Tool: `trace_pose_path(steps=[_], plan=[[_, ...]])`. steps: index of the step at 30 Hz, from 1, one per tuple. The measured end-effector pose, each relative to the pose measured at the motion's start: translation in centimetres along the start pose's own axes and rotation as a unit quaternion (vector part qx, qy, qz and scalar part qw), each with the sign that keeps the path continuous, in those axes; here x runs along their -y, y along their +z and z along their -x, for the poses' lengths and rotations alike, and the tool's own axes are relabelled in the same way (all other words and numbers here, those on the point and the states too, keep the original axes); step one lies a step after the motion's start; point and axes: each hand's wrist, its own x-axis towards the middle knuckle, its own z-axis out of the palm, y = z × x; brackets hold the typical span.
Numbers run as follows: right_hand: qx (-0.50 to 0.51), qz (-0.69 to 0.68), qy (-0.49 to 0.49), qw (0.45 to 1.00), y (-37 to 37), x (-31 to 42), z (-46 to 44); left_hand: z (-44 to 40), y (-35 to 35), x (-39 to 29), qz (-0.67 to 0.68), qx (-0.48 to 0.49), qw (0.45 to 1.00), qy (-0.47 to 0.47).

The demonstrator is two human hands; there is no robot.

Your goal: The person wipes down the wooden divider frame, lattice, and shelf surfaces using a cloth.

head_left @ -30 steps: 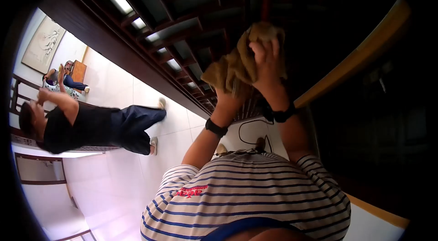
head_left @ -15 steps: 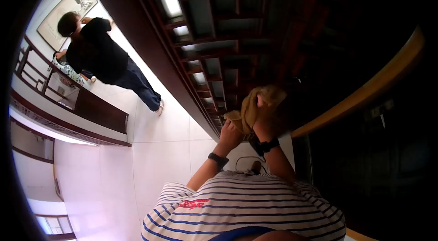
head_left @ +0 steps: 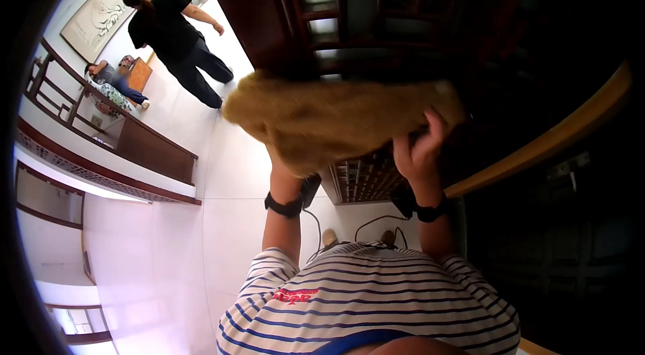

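A brown cloth [head_left: 336, 116] is spread wide between my two hands, in front of a dark wooden lattice panel [head_left: 329, 16]. At its right end my right hand [head_left: 423, 150] pinches the cloth, thumb and fingers showing at its lower edge. My left hand [head_left: 283, 173] holds the other end from below; the cloth covers its fingers. A black band circles each wrist. Through the gap below the cloth, a lower part of the lattice [head_left: 366, 180] shows.
A yellow-brown wooden edge [head_left: 551, 133] curves along the right. On the left stand a dark wooden railing [head_left: 154, 150] and a person in black [head_left: 175, 26], with other people farther back. A framed picture [head_left: 101, 19] hangs behind them. Cables [head_left: 366, 224] hang near my feet.
The bunched cloth has been opened out and spread sideways. My hands have moved apart, the left one leftward. The person in black has shifted, and more people show behind.
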Motion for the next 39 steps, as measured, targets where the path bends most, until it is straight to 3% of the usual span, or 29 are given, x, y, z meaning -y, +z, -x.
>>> trace_pose_path(steps=[3,5,7,9,18,20,21,23,27,29,32,34,35,38,39], plan=[[0.147,0.157,0.012,0.976,3.0,2.5,-2.5,0.0,0.8,2.3,0.021,-0.063,0.997,-0.049],[0.086,0.350,-0.046,0.932,5.3,2.0,-0.8,-0.2,0.8,2.4,-0.001,-0.058,0.998,-0.036],[0.121,0.347,-0.010,0.930,5.7,2.5,0.1,0.8,1.4,3.7,-0.060,-0.015,0.998,-0.005],[0.183,0.320,0.054,0.928,6.1,2.2,2.0,2.7,2.6,5.4,-0.043,-0.005,0.998,-0.035],[0.263,0.313,0.032,0.912,7.3,2.9,6.5,8.6,5.4,9.2,0.036,0.000,0.979,-0.200],[0.274,0.299,0.033,0.914,7.4,3.0,7.7,9.6,5.7,9.7,0.099,-0.012,0.970,-0.220],[0.284,0.286,0.036,0.915,7.5,2.9,8.7,10.3,5.7,10.2,0.029,0.007,0.981,-0.190],[0.296,0.278,0.036,0.913,7.6,2.4,11.0,12.5,6.5,12.8,0.026,0.008,0.985,-0.173],[0.347,0.271,0.046,0.897,7.2,2.7,14.6,14.0,5.5,11.0,0.055,0.048,0.974,-0.216],[0.322,0.223,0.061,0.918,6.5,4.6,12.9,13.8,4.2,9.7,0.070,0.063,0.967,-0.235],[0.315,0.140,0.119,0.931,5.0,7.1,10.8,12.2,0.9,5.8,-0.023,0.128,0.975,-0.182],[0.296,-0.066,0.220,0.927,4.1,7.2,9.5,11.7,0.3,5.1,-0.087,0.119,0.987,-0.068],[0.290,-0.035,0.153,0.944,3.7,7.3,8.4,11.4,0.0,4.7,-0.121,0.108,0.987,-0.012],[0.249,-0.064,0.161,0.953,2.8,6.8,7.3,8.3,-0.3,2.1,-0.090,0.116,0.989,0.014],[0.212,-0.062,0.153,0.963,2.4,6.3,7.2,7.5,0.0,1.2,-0.088,0.069,0.993,0.047]])
